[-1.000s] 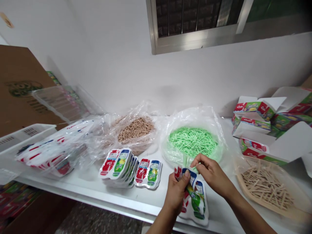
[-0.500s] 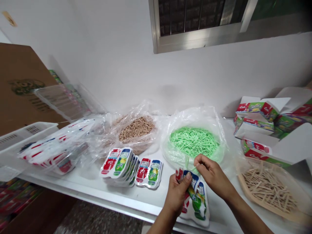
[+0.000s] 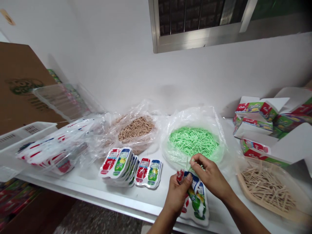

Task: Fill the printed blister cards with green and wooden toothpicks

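My left hand grips the top of a printed pouch, a flat pack with red and green bottle pictures, at the front edge of the white table. My right hand pinches a thin green stick at the pouch's top, just in front of a plastic-lined dish of green sticks. A single pouch and a stack of the same pouches lie to the left of my hands.
A bag of brown sticks lies behind the stack. A tan tray of wooden sticks is at the right, with open printed cartons behind it. At the left are a bag of flat packs, a white basket and a cardboard box.
My right hand has shifted slightly left and up above the pouch top, still pinching. The left hand and pouch have barely moved.
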Demonstrator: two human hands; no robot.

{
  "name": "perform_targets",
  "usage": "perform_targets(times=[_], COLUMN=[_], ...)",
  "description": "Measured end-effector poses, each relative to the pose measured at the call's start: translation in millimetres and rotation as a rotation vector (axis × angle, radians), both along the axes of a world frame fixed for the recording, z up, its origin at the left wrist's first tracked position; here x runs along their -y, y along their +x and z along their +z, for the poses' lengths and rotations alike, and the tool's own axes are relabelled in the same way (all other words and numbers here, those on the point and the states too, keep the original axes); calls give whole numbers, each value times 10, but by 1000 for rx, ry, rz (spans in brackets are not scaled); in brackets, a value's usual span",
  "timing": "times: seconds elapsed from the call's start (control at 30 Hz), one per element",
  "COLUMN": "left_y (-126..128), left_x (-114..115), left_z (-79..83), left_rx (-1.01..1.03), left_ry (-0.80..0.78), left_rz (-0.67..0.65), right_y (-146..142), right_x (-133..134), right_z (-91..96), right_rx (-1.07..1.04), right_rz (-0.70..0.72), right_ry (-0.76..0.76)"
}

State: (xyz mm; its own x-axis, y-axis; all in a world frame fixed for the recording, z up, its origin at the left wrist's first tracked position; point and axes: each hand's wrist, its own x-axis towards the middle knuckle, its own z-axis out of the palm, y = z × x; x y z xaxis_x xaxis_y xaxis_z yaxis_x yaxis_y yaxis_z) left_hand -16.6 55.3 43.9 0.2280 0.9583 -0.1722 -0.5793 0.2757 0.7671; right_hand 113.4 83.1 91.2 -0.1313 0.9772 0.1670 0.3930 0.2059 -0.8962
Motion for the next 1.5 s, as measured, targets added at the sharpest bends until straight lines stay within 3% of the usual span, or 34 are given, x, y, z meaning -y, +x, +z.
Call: perform_targets(times=[0.2, 0.4, 0.53, 0.63, 0.83, 1.0, 1.13, 1.23, 1.33, 1.4, 1.5], left_y=[-15, -115, -207, -275, -456, -662, -894, -1127, -1352, -1457, -1537], left_x=[-34, -115, -156, -171, -169, -156, -291, -494, -668, -724, -724], left_z=[47, 80, 53, 67, 74, -45, -7, 127, 173, 100, -111], left_rx=[-86, -334, -385, -413, -508, -618, -742, -993, -1504, -1779, -1919], left_ry=[80, 279, 265, 272, 257, 325, 315, 344, 364, 319, 249], left_rz=[-11, -67, 0, 29, 91, 172, 255, 333, 344, 238, 118], right_y=[32, 130, 254, 274, 215, 102, -129, -428, -774, -979, -1201], right_x=[24, 55, 53, 52, 70, 76, -35, -234, -465, -593, -724], right_z=[-66, -71, -129, -174, -281, -362, -333, -332, -444, -580, -798], right_rx=[53, 193, 62, 76, 31, 1, 66, 130, 276, 369, 487], right_rz=[61, 324, 166, 151, 15, 72, 47, -14, 39, 75, 90], right_ry=[37, 95, 21, 12, 273, 354, 242, 104, -68, -132, -163])
